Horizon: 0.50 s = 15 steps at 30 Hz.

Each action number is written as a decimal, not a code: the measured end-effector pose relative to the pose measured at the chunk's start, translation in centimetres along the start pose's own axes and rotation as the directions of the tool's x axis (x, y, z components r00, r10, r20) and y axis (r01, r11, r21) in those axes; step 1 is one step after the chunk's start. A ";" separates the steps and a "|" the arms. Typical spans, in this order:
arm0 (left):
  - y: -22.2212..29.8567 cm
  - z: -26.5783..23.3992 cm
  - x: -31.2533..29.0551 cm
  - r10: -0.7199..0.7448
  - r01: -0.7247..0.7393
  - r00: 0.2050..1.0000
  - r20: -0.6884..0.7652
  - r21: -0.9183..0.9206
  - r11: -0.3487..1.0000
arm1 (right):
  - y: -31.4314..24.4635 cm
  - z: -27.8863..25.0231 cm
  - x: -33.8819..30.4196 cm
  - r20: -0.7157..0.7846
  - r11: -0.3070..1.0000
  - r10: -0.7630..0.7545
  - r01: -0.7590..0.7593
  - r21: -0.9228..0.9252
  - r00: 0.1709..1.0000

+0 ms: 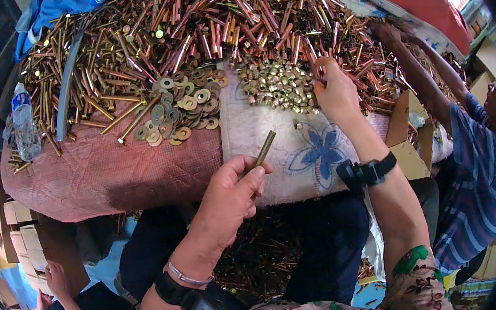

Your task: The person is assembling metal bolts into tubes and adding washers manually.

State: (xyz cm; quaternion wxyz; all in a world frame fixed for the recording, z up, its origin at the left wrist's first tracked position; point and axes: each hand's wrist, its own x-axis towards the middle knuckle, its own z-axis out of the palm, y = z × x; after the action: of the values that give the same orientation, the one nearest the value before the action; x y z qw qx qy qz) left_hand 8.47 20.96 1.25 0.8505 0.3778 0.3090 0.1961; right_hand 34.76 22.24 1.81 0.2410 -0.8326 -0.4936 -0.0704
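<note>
My left hand is closed around a threaded bolt, whose threaded end points up and away from me. At the near edge of the heap of coppery metal sleeves, my right hand has its fingers curled together. Coppery sleeves lie right against those fingertips, and what they grip I cannot make out. Just left of that hand is a pile of small shiny nuts. Flat round washers lie beside the nuts, farther left. Long bolts are scattered past the washers.
A clear plastic bottle stands at the left edge of the cloth-covered work surface. Another person's arms reach into the heap at right, beside an open cardboard box. Cardboard boxes and another person's hand are at lower left.
</note>
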 end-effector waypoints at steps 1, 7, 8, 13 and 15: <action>0.0 -0.1 -0.1 0.006 -0.006 1.000 -0.011 0.014 1.000 | -0.1 -0.2 -0.7 -0.021 1.000 -0.021 0.021 0.022 1.000; -0.1 0.1 -0.1 0.014 -0.011 0.999 -0.046 0.051 0.999 | 1.1 -2.6 -6.6 -0.014 0.943 -0.165 0.162 0.292 0.986; 0.0 0.1 -0.1 0.018 -0.015 0.998 -0.055 0.052 0.999 | 1.1 -2.7 -7.4 -0.011 0.931 -0.177 0.171 0.324 0.984; -0.4 0.1 -0.1 0.015 -0.011 0.998 -0.058 0.069 0.998 | 0.2 -2.9 -9.2 0.027 0.879 -0.148 0.119 0.462 0.989; -0.4 0.3 -0.1 0.019 -0.016 0.999 -0.044 0.069 0.998 | 0.1 -2.9 -9.1 -0.018 0.885 -0.139 0.132 0.447 0.990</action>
State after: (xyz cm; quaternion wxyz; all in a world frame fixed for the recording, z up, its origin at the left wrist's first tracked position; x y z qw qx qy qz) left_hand 8.59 20.47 1.12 0.8283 0.4049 0.3309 0.2013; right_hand 30.60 13.62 1.11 0.4167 -0.7190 -0.5552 0.0344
